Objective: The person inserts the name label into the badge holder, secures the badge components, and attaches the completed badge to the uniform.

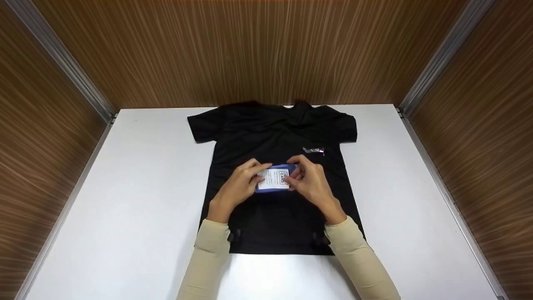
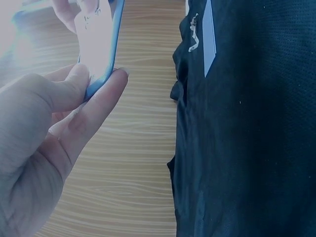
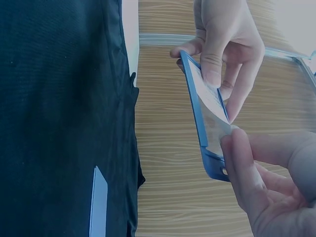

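Note:
My left hand [image 1: 241, 181] pinches one end of a blue-framed card holder [image 3: 202, 131], its thumb on the face and fingers behind. A white ID card [image 1: 272, 179] with printed text lies in the holder, and in the right wrist view it bows up out of the frame at one end. My right hand [image 1: 310, 181] pinches the raised edge of the card, with fingertips close to the holder's slotted end. Both hands are held above a black T-shirt [image 1: 283, 221] spread flat.
A small shiny clear strip with metal [image 1: 313, 150] lies on the shirt's chest. A flat pale blue piece [image 3: 98, 207] also lies on the shirt, hidden in the head view. The white table [image 1: 137, 208] is bounded by wood-grain panels [image 1: 258, 54].

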`<state>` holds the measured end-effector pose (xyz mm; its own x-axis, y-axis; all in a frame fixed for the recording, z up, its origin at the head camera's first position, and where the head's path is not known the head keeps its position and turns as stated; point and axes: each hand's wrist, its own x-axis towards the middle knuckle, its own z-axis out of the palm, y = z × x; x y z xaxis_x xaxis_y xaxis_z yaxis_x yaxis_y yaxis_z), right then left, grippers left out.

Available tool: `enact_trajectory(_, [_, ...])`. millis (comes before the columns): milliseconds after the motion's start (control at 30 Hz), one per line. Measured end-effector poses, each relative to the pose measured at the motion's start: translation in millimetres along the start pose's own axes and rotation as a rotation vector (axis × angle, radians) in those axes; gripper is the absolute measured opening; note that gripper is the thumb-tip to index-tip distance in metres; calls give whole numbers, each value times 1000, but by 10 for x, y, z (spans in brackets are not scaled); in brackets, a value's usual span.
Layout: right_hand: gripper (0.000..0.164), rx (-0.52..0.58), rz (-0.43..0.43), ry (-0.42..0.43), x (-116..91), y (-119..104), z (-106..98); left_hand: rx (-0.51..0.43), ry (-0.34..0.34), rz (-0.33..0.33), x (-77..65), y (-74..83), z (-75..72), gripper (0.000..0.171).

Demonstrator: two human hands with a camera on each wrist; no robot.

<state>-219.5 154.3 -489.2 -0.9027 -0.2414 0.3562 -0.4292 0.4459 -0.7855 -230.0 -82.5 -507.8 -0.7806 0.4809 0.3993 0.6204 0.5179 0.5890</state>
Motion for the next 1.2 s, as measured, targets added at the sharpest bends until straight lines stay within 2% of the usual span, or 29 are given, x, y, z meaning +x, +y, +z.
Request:
enact_trajectory(333, [46, 5, -3, 31, -3, -4, 34, 23, 3, -11, -11, 12, -12, 35])
enact_trajectory(633, [45, -27, -9, 39, 1, -2, 48, 15, 4, -2, -9, 6, -6, 35])
enact_trajectory(933, [40, -127, -30, 45, 0, -1, 52, 17, 8, -5, -13, 9, -5, 35])
enact_trajectory(1200, [37, -172, -49, 58, 1, 21, 59, 9, -1, -16, -6, 18, -3, 35])
